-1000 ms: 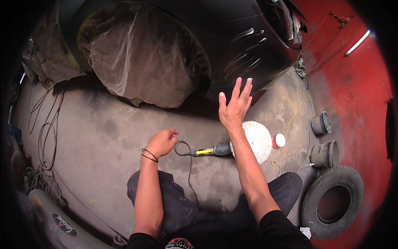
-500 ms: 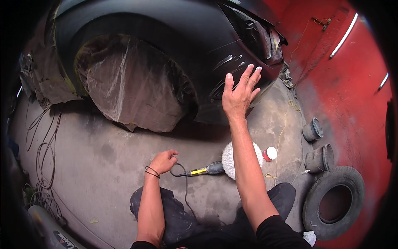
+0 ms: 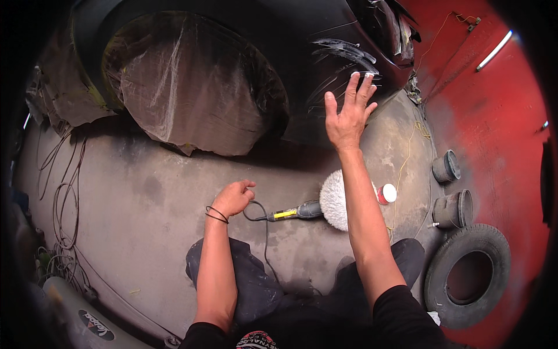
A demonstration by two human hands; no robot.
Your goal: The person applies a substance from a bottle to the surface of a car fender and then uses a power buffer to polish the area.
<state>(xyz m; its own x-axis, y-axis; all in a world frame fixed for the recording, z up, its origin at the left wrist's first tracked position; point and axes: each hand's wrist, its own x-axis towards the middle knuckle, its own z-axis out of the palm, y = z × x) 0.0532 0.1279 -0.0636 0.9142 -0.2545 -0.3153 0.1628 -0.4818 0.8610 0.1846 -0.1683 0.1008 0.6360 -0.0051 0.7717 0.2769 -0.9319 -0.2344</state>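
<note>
I'm pressing my right hand [image 3: 347, 116], fingers spread wide, against the black car panel [image 3: 302, 70]; my left hand [image 3: 232, 198], loosely curled, is resting nearer the polisher [image 3: 317, 206] below it.

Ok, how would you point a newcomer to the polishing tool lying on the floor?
Start at the black car body with its plastic-masked wheel arch, then drop to the grey concrete floor in front of it. Just past the person's left hand lies the polisher. Unlike the grey tubs and tyre nearby, it has a fluffy white pad, a yellow-marked handle and a trailing cord.
</note>
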